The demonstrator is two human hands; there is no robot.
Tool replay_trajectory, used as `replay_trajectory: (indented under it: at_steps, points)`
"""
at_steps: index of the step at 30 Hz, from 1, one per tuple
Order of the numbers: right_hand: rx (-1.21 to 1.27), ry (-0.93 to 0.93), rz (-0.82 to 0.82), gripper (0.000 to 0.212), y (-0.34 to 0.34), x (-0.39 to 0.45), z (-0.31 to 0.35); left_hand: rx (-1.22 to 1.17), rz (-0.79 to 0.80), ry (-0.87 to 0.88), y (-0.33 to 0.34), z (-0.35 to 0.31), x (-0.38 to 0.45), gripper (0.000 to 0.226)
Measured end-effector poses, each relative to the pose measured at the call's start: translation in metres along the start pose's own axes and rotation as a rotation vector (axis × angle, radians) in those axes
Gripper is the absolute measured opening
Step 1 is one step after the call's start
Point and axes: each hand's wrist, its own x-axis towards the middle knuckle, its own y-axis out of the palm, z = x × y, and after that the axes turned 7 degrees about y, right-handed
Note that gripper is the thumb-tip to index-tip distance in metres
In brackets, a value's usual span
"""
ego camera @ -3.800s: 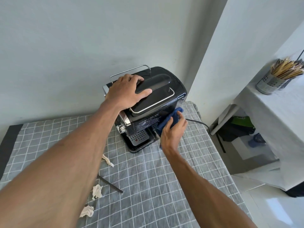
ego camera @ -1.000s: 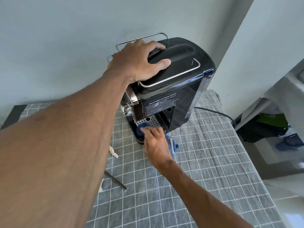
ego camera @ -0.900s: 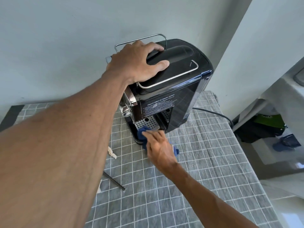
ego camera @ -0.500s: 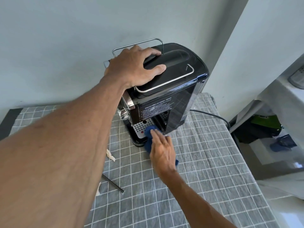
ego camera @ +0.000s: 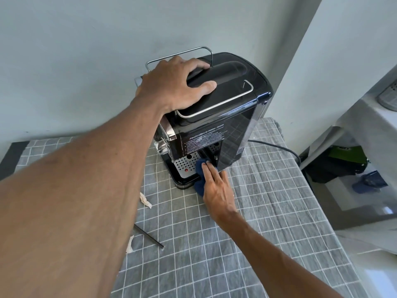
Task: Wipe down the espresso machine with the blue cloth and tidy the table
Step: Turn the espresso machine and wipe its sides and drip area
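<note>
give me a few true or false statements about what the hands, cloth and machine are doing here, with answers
1. The left hand rests on top of the espresso machine. True.
2. The right hand presses the blue cloth at the machine's base, by the drip tray. True.
3. The cloth is red. False: it is blue.
4. The machine lies tipped on its side. False: it stands upright on the checked tablecloth.
5. Scraps of paper lie on the tablecloth. True.

blue cloth (ego camera: 199, 179) bunched against black espresso machine (ego camera: 217, 117) base.
</note>
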Motion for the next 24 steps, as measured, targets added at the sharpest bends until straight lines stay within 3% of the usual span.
replay_trajectory:
  at_steps: [4, 11, 17, 24]
  points:
    - [0.009, 0.024, 0.072, 0.082, -0.006, -0.013, -0.007, 0.004, 0.001, 0.002, -0.002, -0.001, -0.001, 0.065]
    - [-0.053, 0.035, 0.080, 0.076, -0.017, 0.012, 0.026, 0.000, 0.001, 0.008, -0.001, -0.001, -0.004, 0.065]
    - [-0.008, 0.087, 0.151, 0.085, -0.015, -0.032, 0.009, 0.012, 0.003, 0.007, -0.001, -0.003, -0.004, 0.065]
    - [-0.106, 0.029, 0.241, 0.072, -0.042, 0.019, 0.033, 0.030, 0.014, 0.024, -0.002, -0.001, -0.003, 0.067]
